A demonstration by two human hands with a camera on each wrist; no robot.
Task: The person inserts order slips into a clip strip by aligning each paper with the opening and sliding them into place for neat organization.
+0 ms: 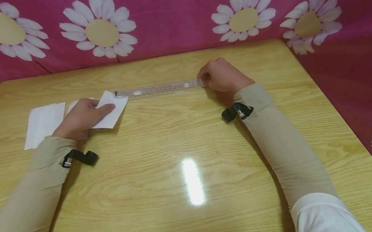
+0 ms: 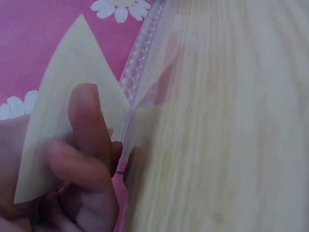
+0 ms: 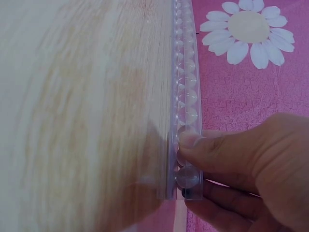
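Observation:
A long, narrow strip of clear plastic lies across the far part of the table, with a row of clear round balls along it. My right hand pinches its right end between thumb and fingers. My left hand holds a small piece of white paper between thumb and fingers. The paper's upper corner overlaps the strip's left end, where a small dark spot shows. In the left wrist view the paper is tilted up beside the strip.
White paper sheets lie on the table left of my left hand, with another pale piece partly hidden behind that hand. The wooden table ends at a pink cloth with daisies along the back and right.

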